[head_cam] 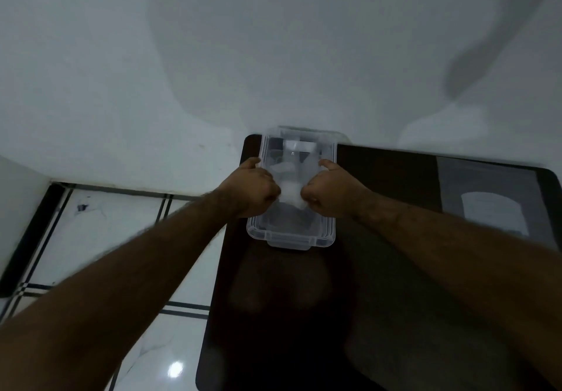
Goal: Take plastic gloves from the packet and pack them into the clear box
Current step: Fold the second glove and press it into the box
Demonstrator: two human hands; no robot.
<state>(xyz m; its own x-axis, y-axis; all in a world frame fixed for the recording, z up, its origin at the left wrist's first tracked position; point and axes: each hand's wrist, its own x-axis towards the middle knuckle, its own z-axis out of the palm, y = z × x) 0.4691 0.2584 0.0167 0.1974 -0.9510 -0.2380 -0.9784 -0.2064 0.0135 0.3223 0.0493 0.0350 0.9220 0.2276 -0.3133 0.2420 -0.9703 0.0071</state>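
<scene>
A clear plastic box (291, 237) stands on the far left part of a dark table (380, 284). Both of my hands are over the box. My left hand (254, 188) and my right hand (330, 191) each pinch one side of a small bunched piece of thin translucent plastic, a plastic glove (291, 196), held between them above the box's middle. More pale plastic (299, 147) lies inside the box at its far end. The packet of gloves (494, 211) lies flat on the table at the far right.
A white wall rises right behind the table. White tiled floor with dark lines (121, 238) lies to the left of the table's edge.
</scene>
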